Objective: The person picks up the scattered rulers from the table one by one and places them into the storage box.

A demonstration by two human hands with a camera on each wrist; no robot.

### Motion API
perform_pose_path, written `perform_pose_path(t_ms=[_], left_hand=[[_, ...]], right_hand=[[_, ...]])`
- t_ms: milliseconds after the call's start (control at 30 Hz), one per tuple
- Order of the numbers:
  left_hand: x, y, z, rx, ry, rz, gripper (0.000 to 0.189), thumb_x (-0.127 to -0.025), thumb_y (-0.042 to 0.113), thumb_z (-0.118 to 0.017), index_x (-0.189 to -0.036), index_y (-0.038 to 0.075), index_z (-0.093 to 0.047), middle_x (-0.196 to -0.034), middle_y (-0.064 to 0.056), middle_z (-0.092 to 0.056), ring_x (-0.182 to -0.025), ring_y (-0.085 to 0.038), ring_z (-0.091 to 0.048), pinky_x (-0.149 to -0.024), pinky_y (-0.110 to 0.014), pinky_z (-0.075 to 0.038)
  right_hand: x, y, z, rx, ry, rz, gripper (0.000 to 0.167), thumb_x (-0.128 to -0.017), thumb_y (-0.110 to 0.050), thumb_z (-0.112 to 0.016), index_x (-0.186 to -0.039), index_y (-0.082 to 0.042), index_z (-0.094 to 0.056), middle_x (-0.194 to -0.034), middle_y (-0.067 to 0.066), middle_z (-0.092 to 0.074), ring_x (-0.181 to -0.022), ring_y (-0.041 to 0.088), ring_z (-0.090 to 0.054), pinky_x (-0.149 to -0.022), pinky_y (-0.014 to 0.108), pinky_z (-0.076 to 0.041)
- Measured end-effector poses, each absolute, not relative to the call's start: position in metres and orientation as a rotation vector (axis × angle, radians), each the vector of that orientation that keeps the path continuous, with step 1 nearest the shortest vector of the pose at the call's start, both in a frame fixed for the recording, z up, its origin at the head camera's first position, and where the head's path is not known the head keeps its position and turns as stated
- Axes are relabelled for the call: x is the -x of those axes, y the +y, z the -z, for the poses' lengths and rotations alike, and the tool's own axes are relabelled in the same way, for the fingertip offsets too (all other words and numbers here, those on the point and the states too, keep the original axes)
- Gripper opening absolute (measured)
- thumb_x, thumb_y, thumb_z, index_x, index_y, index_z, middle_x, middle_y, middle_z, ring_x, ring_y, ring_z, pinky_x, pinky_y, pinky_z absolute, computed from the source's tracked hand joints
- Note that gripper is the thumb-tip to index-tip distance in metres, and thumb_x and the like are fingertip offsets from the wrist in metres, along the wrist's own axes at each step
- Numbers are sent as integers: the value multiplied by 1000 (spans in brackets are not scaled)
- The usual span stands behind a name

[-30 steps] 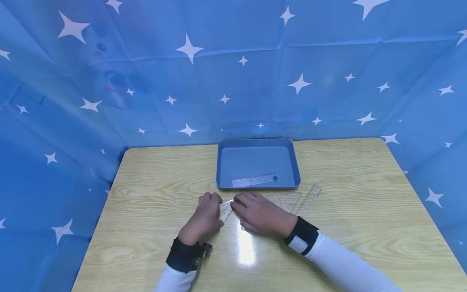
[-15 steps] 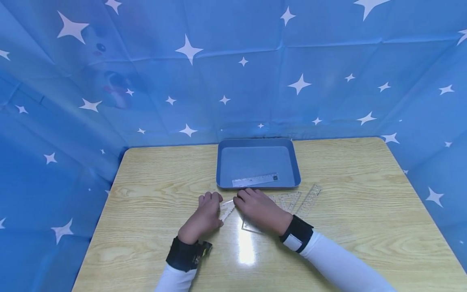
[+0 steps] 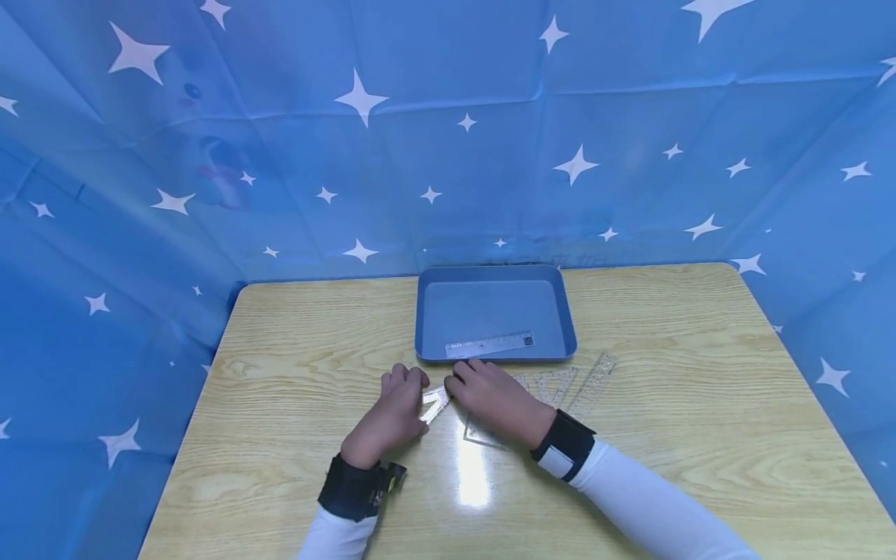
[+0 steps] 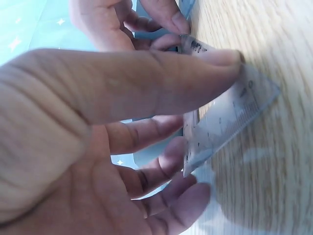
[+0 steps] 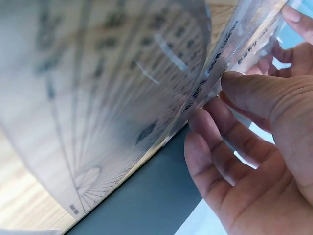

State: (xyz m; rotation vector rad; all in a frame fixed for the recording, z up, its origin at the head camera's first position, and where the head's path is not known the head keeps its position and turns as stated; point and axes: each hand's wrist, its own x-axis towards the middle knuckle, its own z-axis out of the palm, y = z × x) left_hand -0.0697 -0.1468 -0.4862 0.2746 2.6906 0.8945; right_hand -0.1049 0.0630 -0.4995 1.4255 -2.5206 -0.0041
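Between both hands is a clear plastic set square (image 3: 435,402), printed with a scale along one edge (image 4: 222,125). My left hand (image 3: 395,412) pinches it, thumb across its near face and fingers behind. At its other end, my right hand (image 3: 495,398) holds it between thumb and fingertips (image 5: 234,81). Under the right hand, partly hidden, lies a clear plastic sheet-like piece (image 3: 477,434). The right wrist view shows a clear protractor scale (image 5: 132,98) close beside the right fingers.
A blue tray (image 3: 490,299) stands behind the hands with a clear ruler (image 3: 488,345) in it. To the right of the right hand lie another clear set square (image 3: 556,383) and a clear ruler (image 3: 593,381). The table backs onto a blue star-patterned cloth (image 3: 448,155).
My right hand has shifted slightly back and left, uncovering more of the clear piece beneath it. The set square has turned a little and catches more light. My left hand has barely moved.
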Motion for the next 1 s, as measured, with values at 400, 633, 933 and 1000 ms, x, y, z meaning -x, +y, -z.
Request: perform_pose_path(t_ms=[400, 633, 933, 1000], left_hand=[[71, -146, 486, -303, 2711, -815, 54, -68, -3, -89, -114, 0, -61, -107, -12, -49, -102, -30, -38, -85, -38, -43], [68, -146, 484, -356, 2751, -838, 48, -70, -13, -78, -113, 3, -61, -106, -11, -46, -100, -29, -41, -84, -38, -43], [67, -147, 484, -446, 2832, -972, 36, -79, -23, -55, -105, 1, -61, -97, -8, -41, -83, -19, -48, -67, -24, -44], [67, -147, 484, -436, 2834, -981, 33, -81, -22, -55, -103, 1, -62, -97, -8, -43, -82, -21, -49, -68, -25, -44]], right_hand=[[107, 60, 501, -1398, -2551, 45, 28, -91, -4, -73, -117, -10, -71, -107, 4, -64, -94, 18, -62, -79, 29, -56], [106, 59, 500, -1398, -2585, 28, 30, -91, -5, -73, -121, -9, -70, -110, 5, -66, -98, 19, -63, -82, 30, -57], [105, 60, 500, -1398, -2595, 32, 30, -93, -5, -71, -122, -9, -68, -109, 5, -67, -95, 18, -63, -80, 30, -57], [104, 60, 501, -1402, -2581, 4, 29, -92, -3, -71, -121, -8, -68, -107, 6, -67, -94, 19, -63, -79, 29, -57]])
